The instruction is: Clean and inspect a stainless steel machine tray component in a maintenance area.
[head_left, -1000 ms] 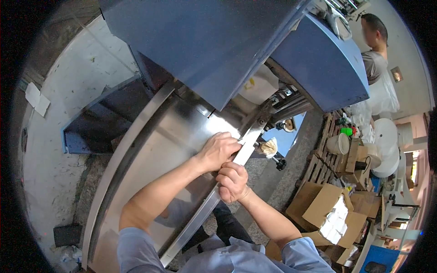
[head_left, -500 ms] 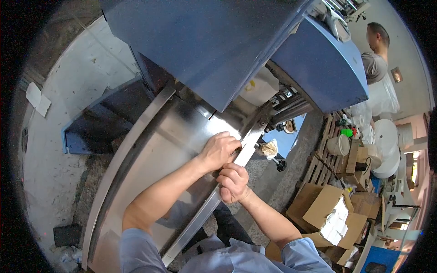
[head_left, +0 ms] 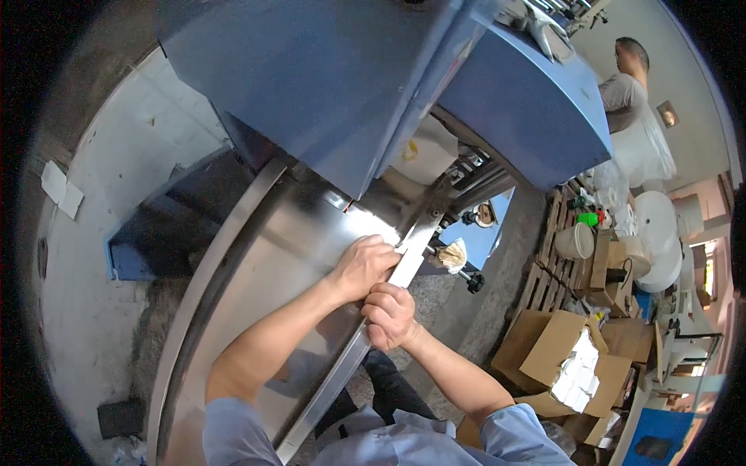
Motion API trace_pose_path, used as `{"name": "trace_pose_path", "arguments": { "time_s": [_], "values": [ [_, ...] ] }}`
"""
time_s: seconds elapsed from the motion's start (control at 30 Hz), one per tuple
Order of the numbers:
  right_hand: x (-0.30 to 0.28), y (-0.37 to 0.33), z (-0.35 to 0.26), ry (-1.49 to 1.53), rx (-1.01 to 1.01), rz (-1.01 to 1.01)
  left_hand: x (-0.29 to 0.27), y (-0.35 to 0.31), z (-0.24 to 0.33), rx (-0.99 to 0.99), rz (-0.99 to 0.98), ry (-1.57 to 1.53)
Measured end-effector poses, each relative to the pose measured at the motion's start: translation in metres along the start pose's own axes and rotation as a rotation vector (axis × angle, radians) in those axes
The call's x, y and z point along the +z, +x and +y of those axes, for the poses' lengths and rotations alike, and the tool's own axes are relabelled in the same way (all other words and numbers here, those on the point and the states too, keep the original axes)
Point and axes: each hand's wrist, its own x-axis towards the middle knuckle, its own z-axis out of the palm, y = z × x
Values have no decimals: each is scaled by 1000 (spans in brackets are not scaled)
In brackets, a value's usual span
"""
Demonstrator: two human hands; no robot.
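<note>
A wide, shiny sheet-metal bed (head_left: 289, 260) slopes across the middle, with a straight metal side rail (head_left: 407, 269) along its right edge. My left hand (head_left: 362, 269) rests on the inner side of this rail, fingers curled and pressed together; what lies under the fingertips is hidden. Just nearer to me, my right hand (head_left: 388, 314) is closed over the rail, knuckles up and thumb side toward the bed. The two hands almost touch. A curved metal rim (head_left: 214, 291) bounds the bed on the left.
A large blue machine housing (head_left: 291, 85) overhangs the bed's far end, with another blue cover (head_left: 521, 101) to its right. A threaded knob (head_left: 474, 283) and a crumpled cloth (head_left: 451, 255) stick out beside the rail. Open cardboard boxes (head_left: 536, 365) and a pallet (head_left: 548, 241) stand right. Another person (head_left: 624, 97) stands at far right.
The whole view has shifted slightly, moving the machine a little left. My left hand has come a bit closer to my right, which keeps its hold on the rail.
</note>
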Motion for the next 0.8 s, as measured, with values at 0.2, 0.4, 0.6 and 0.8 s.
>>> {"name": "trace_pose_path", "arguments": {
  "time_s": [0.2, 0.4, 0.6, 0.8],
  "values": [
    [-3, 1, 0, 7, 4, 9, -1, 4, 6, -14, -12, -15],
    [-4, 2, -1, 11, -9, 16, 0, -1, 4, -44, -35, 26],
    [-3, 2, 0, 14, -12, 22, -1, 4, 8, -36, -38, 35],
    [-3, 1, -1, -3, 0, 27, -1, 4, 5, -54, -25, 45]
  ]
}}
